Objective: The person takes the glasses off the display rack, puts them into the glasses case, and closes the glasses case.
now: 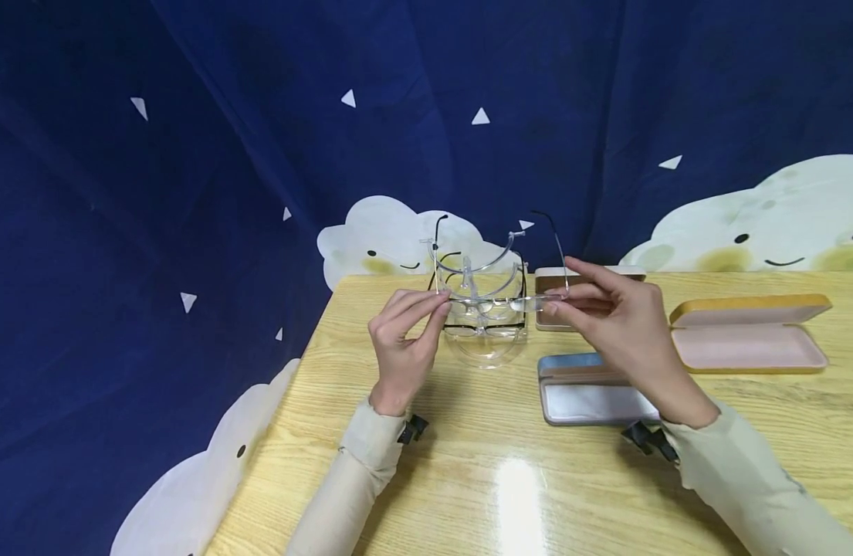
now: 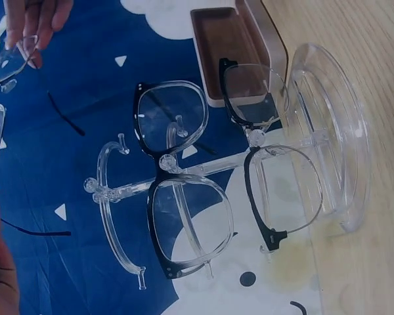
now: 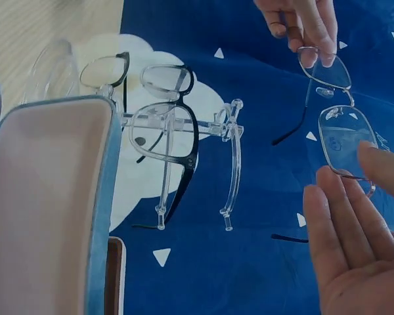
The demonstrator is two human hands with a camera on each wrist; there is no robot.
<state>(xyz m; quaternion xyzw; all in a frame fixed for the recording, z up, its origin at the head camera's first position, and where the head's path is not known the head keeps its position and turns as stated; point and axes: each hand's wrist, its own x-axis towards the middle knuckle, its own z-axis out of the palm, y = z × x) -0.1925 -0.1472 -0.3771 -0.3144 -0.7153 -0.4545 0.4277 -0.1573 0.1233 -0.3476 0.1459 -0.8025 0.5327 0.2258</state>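
My left hand (image 1: 408, 340) and right hand (image 1: 624, 332) hold a pair of thin metal-rimmed eyeglasses (image 3: 321, 136) between them, one at each end of the front. Its temples are unfolded and point away from me, with dark tips. Thumb and fingers of each hand pinch the frame near the hinges. Just behind and below stands a clear plastic display stand (image 2: 144, 187) with several curved arms. Two pairs rest on it: black-framed eyeglasses (image 2: 156, 174) higher up and dark half-rimmed eyeglasses (image 2: 251, 172) lower down. The stand's top arm bears no glasses.
Right of the stand are open cases on the wooden table (image 1: 440, 494): a blue one (image 1: 568, 361) in front, a yellow one (image 1: 749, 310) farther right, and a brown-lined one (image 1: 550, 315) behind. A dark blue curtain (image 1: 398, 154) hangs at the table's back edge.
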